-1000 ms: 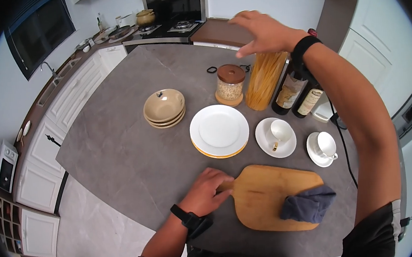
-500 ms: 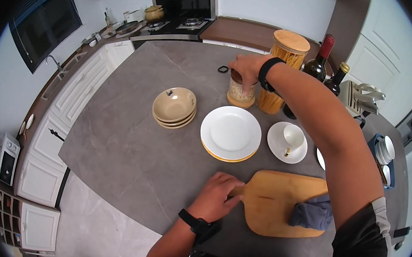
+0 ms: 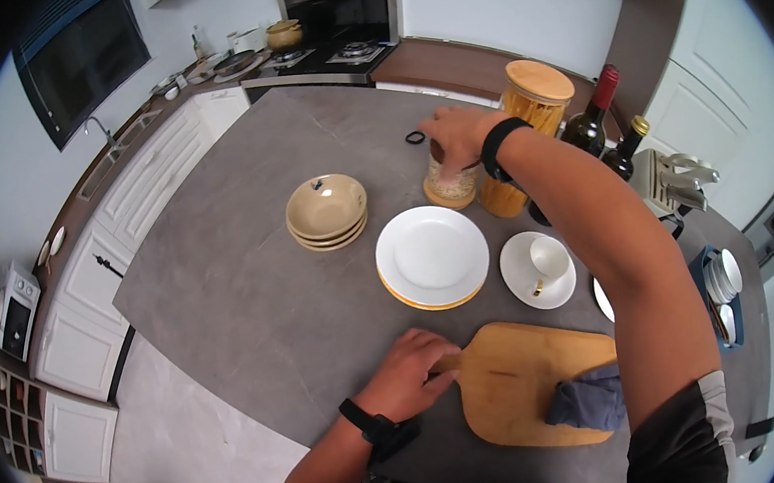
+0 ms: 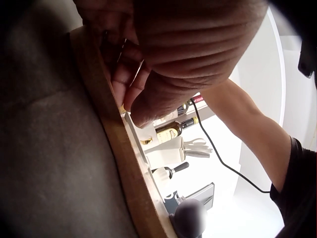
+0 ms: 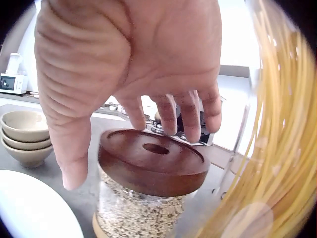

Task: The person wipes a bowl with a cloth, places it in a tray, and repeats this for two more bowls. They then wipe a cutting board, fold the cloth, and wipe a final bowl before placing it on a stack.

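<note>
In the head view my left hand (image 3: 406, 375) rests at the handle of a wooden cutting board (image 3: 504, 389), thumb and fingers bent about that handle. A folded dark blue cloth (image 3: 589, 401) lies on the board's right part. My right hand (image 5: 133, 59) reaches over a glass jar of oats (image 5: 143, 213) with a brown wooden lid (image 5: 153, 158). Its fingers spread past the lid's far side, while the thumb hangs left of the lid with a gap between. Beside the jar stands a tall container of spaghetti (image 5: 282, 124) with a light wooden lid (image 3: 540, 80).
Stacked beige bowls (image 3: 328, 208) and white plates (image 3: 433, 254) stand left of the jar. A white cup (image 3: 549, 258) sits on a saucer (image 3: 520, 286). Wine bottles (image 3: 588, 124), a knife block (image 3: 656, 180) and a blue rack with bowls (image 3: 726, 293) line the right side.
My right hand has come down from above the spaghetti container to the oat jar's lid, mostly in the first half second. The left hand stays at the board's handle.
</note>
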Demonstrator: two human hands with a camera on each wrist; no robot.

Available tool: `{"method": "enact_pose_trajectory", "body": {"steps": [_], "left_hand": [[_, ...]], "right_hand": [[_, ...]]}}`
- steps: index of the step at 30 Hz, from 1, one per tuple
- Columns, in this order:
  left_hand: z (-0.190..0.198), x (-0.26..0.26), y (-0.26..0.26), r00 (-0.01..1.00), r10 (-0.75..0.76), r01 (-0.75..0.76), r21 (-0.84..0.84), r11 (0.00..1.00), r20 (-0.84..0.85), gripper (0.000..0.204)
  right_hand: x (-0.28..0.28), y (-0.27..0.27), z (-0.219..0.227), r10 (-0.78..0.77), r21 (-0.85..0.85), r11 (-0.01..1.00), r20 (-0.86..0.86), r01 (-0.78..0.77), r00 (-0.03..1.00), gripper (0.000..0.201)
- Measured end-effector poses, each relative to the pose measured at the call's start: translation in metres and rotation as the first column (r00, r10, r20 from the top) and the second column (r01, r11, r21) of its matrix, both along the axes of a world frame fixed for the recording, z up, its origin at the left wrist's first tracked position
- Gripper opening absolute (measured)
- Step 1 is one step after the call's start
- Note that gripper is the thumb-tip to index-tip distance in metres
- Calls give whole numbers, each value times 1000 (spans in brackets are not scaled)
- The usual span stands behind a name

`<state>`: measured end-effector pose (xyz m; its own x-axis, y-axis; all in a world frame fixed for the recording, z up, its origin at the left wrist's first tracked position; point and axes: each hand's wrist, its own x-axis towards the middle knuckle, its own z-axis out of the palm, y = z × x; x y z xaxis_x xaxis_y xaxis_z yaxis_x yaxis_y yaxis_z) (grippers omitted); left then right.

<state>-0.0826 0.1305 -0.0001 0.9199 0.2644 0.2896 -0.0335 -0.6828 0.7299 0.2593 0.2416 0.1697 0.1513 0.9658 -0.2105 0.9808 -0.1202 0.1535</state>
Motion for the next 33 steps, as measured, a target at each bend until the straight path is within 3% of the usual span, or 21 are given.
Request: {"method": "enact_pose_trajectory", "body": {"steps": [1,2,3,4,5,7,8,9,10,12,14,16,17,18,20,23,27,32,33], "left_hand": [[-2,0,-1,1000,9,-10,-33,999,-4,35],[-4,-1,-4,1000,17,-18,-70,997,-11,35],[-5,-3,-5,1000,4,-5,-76,997,-12,35],[-3,-3,-5,1000,10,-12,-79,997,-19,35],[-1,-3,-5,1000,15,-16,-80,997,-23,35],[0,-2,-5,1000,1,-2,-61,998,-11,35],[-1,-4,-6,1000,9,-9,-44,999,-3,35],[-2,-5,-7,1000,-4,4,-39,999,-1,35],[-5,-5,-7,1000,9,-9,-46,999,8,35],[-9,-4,-8,1000,-7,8,-51,999,13,34],[-13,-3,-7,999,43,-44,-95,994,-14,32],[-13,-2,-9,999,41,-41,-117,992,-2,29],[-13,-2,-11,997,78,-81,-175,981,-24,26],[-13,-2,-13,992,115,-124,-232,965,-52,24],[-16,1,-12,990,130,-139,-229,963,-53,22],[-24,8,-12,985,171,-174,-255,951,-32,17],[-28,10,-16,981,192,-194,-234,953,-35,14],[-20,7,-16,973,220,-229,-197,953,-66,13],[-22,3,-10,975,221,-222,-108,969,-20,13]], "right_hand": [[-5,-10,-2,98,147,983,63,-106,993,89],[-9,-23,-3,83,142,986,64,-91,995,89],[-15,-38,-2,271,370,882,106,-291,957,75],[-25,-56,4,431,563,687,194,-460,881,61],[-33,-81,11,418,561,694,197,-452,887,61],[-63,-147,34,393,584,746,4,-321,920,51],[-68,-177,33,447,661,665,19,-347,894,46],[-75,-212,41,301,534,810,-21,-244,953,43],[-81,-245,43,239,506,846,-75,-170,968,40],[-75,-308,30,21,396,917,-175,50,984,41],[-75,-371,15,-118,270,951,-130,149,985,42],[-89,-429,-14,-162,304,927,-206,220,965,46],[-98,-451,-29,-103,352,908,-335,226,937,47],[-113,-467,-51,-111,354,905,-340,236,934,47],[-137,-489,-96,63,503,856,-326,117,943,44],[-159,-495,-121,5,561,778,-453,281,891,39],[-187,-485,-133,101,565,795,-479,218,872,33],[-175,-485,-138,1,522,818,-419,240,908,31],[-168,-490,-141,-57,546,788,-392,283,918,31]]}}
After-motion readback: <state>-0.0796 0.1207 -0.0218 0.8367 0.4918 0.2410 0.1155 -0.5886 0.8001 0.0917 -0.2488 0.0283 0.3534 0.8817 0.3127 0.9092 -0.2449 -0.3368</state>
